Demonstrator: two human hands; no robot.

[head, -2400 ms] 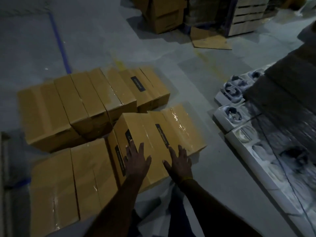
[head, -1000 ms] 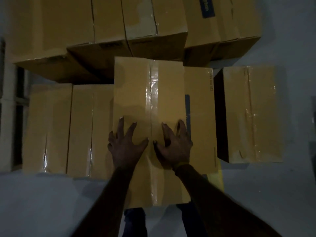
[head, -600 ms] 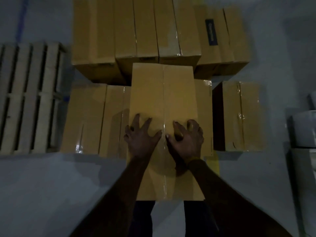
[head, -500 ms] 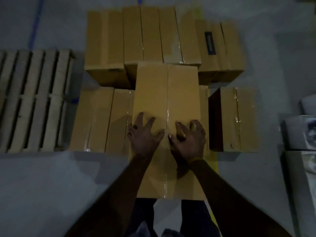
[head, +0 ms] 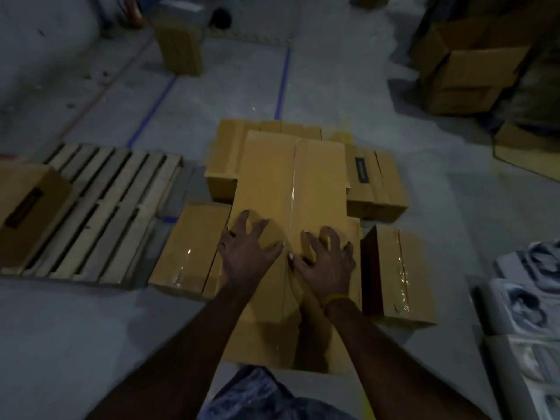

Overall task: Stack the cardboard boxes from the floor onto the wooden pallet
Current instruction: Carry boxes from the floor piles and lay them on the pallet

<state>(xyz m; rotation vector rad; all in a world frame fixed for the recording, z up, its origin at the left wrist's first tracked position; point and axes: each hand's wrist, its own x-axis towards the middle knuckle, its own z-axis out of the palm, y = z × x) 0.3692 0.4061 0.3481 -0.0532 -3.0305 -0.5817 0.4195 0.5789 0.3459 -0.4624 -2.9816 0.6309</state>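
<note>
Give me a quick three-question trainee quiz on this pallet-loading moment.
1. True or false: one box already sits on the wooden pallet.
2. Which side of the person is the pallet on: A left, B right?
3. Fill in: both hands, left and right, rest on the ____ face of the raised box.

Key: 1 true; 2 A; 3 top.
</note>
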